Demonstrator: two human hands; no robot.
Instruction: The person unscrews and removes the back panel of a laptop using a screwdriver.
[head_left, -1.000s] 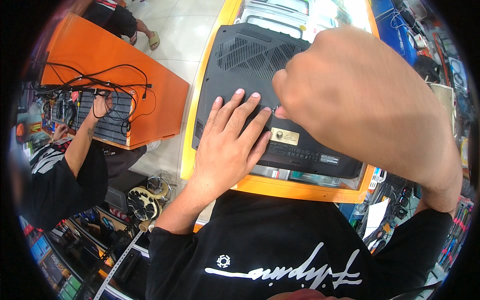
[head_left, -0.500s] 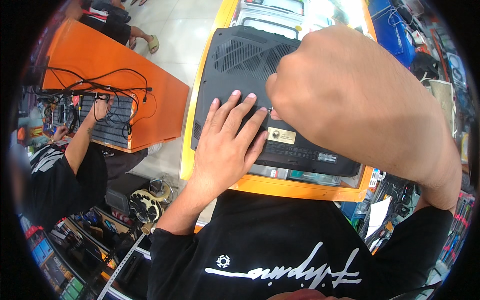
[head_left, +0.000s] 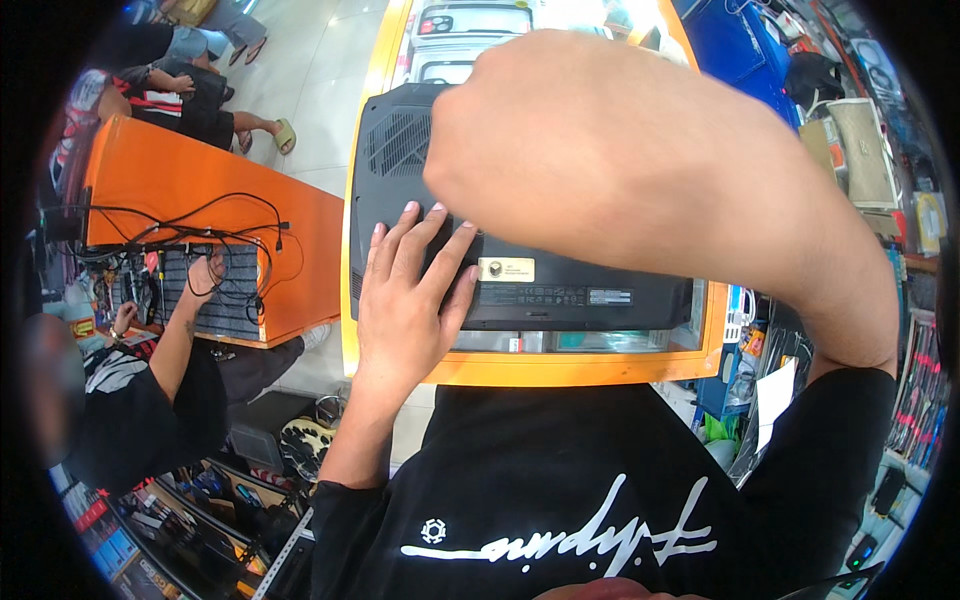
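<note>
A dark laptop [head_left: 585, 312] lies bottom side up on a glass-topped display case [head_left: 560, 371] with an orange frame. Its vents, a gold sticker [head_left: 507, 269] and printed labels show. My left hand [head_left: 408, 300] rests flat on the laptop's left part, fingers spread, left of the gold sticker. Over the laptop's middle and far side, my right hand [head_left: 495, 135] is closed in a fist, back of the hand upward. Whatever it holds is hidden beneath it; the fingertips of my left hand are close by. My right forearm covers much of the laptop's right half.
Phone cases [head_left: 475, 20] lie under the glass at the far end. To the left, a co-worker's hand [head_left: 207, 272] is among black cables [head_left: 190, 225] at an orange counter [head_left: 300, 220]. Right of the case stand a blue box [head_left: 735, 50] and crowded shelves. Other people are at the far left.
The laptop and case appear further left as the view shifts. My right fist has turned and its forearm now lies more across the laptop. My left hand stays flat on it.
</note>
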